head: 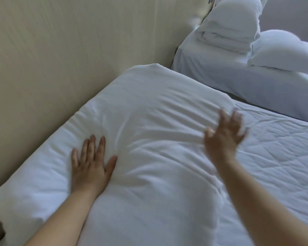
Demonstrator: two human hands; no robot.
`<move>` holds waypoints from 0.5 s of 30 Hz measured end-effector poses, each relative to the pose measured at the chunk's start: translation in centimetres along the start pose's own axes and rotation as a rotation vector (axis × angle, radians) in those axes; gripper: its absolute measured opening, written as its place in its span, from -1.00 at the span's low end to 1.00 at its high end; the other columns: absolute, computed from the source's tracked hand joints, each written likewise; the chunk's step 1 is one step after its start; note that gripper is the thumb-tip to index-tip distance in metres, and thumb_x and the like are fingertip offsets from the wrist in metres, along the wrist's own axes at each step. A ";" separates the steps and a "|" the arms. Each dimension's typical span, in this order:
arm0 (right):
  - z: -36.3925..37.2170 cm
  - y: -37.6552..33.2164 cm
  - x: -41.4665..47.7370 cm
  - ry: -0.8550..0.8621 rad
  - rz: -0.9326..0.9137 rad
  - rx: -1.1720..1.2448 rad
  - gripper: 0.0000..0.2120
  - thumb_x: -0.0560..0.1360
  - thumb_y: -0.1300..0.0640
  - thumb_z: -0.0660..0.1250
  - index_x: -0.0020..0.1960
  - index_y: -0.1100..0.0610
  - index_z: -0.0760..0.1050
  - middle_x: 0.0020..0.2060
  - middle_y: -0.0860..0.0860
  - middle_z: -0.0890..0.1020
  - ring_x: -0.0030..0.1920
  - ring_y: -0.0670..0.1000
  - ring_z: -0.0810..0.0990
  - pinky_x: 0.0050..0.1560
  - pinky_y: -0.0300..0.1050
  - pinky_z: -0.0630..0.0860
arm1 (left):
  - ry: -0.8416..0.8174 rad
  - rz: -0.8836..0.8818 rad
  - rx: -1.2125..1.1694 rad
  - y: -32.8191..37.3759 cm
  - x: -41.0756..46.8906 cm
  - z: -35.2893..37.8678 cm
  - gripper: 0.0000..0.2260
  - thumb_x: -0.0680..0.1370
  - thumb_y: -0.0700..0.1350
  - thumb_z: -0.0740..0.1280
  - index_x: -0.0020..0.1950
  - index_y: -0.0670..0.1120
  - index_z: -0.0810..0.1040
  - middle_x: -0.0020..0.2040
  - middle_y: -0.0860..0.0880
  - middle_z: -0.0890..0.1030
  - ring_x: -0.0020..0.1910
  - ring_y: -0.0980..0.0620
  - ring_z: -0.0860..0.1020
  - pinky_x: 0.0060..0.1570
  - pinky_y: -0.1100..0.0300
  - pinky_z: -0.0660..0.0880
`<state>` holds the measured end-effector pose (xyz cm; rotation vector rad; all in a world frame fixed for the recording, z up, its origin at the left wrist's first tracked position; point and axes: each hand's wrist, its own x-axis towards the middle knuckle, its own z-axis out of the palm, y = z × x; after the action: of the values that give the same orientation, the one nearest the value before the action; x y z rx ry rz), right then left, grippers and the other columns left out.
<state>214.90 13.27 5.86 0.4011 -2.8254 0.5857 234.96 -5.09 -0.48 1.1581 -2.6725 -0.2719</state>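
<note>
Left-hand grip (91,162): flat on the near-left part of the pillow, palm down. Fingers are straight and a bit spread, thumb out to the side. It's pressing on the fabric, not pinching anything.
Right-hand grip (224,137): pretty blurry. Fingers are straight and fanned out over the pillow's right edge, and it holds nothing. Can't tell if it actually touches the cloth.
Pillow (149,130): big, white and puffy. It lies flat on the near bed, right up against the beige panel on the left. Creases run across it between the two grips, bunched mostly near the right one.
Near bed (283,157): white quilted cover with diamond stitching, showing to the right of the pillow and a little wrinkled.
Beige panel (60,59): wall or headboard, honestly can't say which. It runs along the pillow's left side up to the far corner.
Far bed (229,82): a second one past a narrow gap, with a white sheet.
Folded bedding (226,36): white stack on the far bed, near the panel's end.
Second pillow (281,50): lying just right of that stack.
Third pillow (238,9): propped on top of the stack, partly cut off by the frame's edge.
</note>
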 end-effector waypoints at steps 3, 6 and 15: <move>1.6 -7.7 -8.4 -0.102 -0.538 -0.007 -0.37 0.34 -0.13 -0.01 0.30 0.07 0.46 0.35 0.16 0.42 0.40 0.16 0.32 0.36 0.06 -0.17 | -0.016 0.006 0.070 -0.7 0.4 -0.2 -0.13 0.23 0.32 -0.41 0.51 0.02 -0.14 0.54 -0.04 -0.10 0.52 0.02 -0.11 0.33 0.18 -0.36; 2.5 -6.5 -13.9 -0.379 -0.669 -0.090 -0.39 0.30 -0.21 0.00 0.15 0.02 0.59 0.20 0.06 0.58 0.25 0.06 0.53 0.36 0.10 -0.03 | -0.041 0.020 0.073 -1.1 0.3 -0.9 -0.11 0.22 0.33 -0.38 0.52 0.03 -0.11 0.55 -0.03 -0.07 0.52 0.02 -0.09 0.36 0.16 -0.28; -4.0 5.3 -12.8 -0.185 0.058 -0.111 -0.41 0.52 0.02 0.10 0.50 0.10 0.04 0.49 0.22 0.08 0.50 0.16 0.04 0.44 0.01 -0.10 | -0.119 -0.059 -0.018 1.3 -1.9 -3.7 -0.47 0.59 0.09 0.06 0.52 -0.04 0.03 0.54 -0.07 0.00 0.51 -0.04 -0.04 0.43 0.02 -0.11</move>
<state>225.89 22.37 4.05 0.3709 -3.0380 0.4201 236.30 -3.10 3.18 1.2546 -2.7337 -0.3856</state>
